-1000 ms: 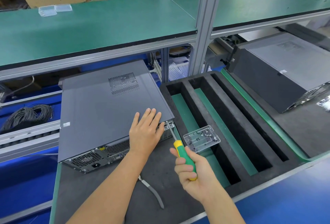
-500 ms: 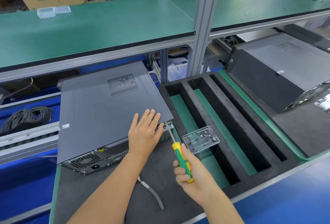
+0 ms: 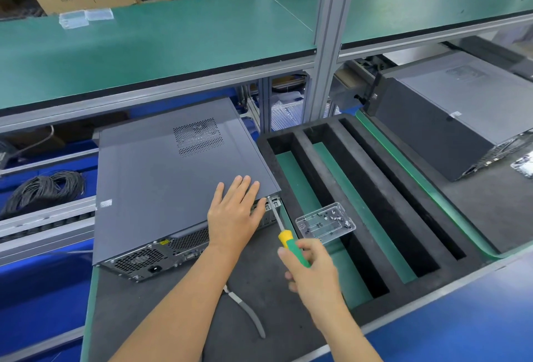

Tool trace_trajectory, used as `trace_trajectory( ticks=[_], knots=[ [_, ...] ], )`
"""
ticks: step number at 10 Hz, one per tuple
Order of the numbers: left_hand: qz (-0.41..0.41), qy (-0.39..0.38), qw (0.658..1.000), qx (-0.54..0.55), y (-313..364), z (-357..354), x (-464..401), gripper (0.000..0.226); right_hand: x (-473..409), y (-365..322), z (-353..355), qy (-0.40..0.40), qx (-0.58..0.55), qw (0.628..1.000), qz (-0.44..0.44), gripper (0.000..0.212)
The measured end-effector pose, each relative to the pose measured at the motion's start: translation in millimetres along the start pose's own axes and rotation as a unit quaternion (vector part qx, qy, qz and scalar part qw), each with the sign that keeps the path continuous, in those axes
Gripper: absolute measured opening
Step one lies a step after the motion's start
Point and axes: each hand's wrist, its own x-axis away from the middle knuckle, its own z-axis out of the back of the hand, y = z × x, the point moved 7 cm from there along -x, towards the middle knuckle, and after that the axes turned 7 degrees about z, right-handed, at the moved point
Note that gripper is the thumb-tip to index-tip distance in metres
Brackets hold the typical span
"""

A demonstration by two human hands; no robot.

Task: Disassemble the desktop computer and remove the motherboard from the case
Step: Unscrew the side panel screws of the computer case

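On the dark grey mat of the desk [image 3: 173,318] lies the flat grey metal desktop computer case [image 3: 173,177], rear panel toward the person. Left hand [image 3: 233,214] rests flat on its lid near the right rear corner, fingers straight and slightly spread. Right hand [image 3: 310,272] has its fingers curled round the green-and-yellow-handled screwdriver [image 3: 284,236], whose shaft slants up and left, tip at that corner's edge just beside the left fingertips; a screw there likely comes next.
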Motion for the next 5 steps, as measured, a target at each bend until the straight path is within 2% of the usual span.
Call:
trace_trajectory(
  ticks=[1, 2, 3, 4, 5],
  knots=[
    [-0.001, -0.002, 1.000, -0.004, -0.4, -0.6, 0.4, 0.030, -10.7, -17.5, 6.7, 0.055, 0.211, 0.968, 0.125, 0.019],
    [-0.006, -0.001, 1.000, -0.006, 0.1, -1.2, 0.1, 0.031, 5.9, 13.0, -25.6, -0.056, -0.271, 0.932, -0.233, 0.041],
    [-0.006, -0.005, 1.000, -0.006, -0.3, -1.9, 1.4, 0.030, 15.0, 8.7, -36.1, -0.091, -0.396, 0.862, -0.304, 0.037],
    [-0.004, -0.001, 1.000, -0.007, -0.5, -1.9, 0.2, 0.030, 0.5, -4.3, -5.0, -0.009, -0.048, 0.998, -0.036, 0.019],
    [-0.004, -0.004, 1.000, -0.004, 0.3, -2.3, 1.1, 0.030, -8.3, -17.8, 0.5, 0.036, 0.108, 0.992, 0.063, 0.015]
  ],
)
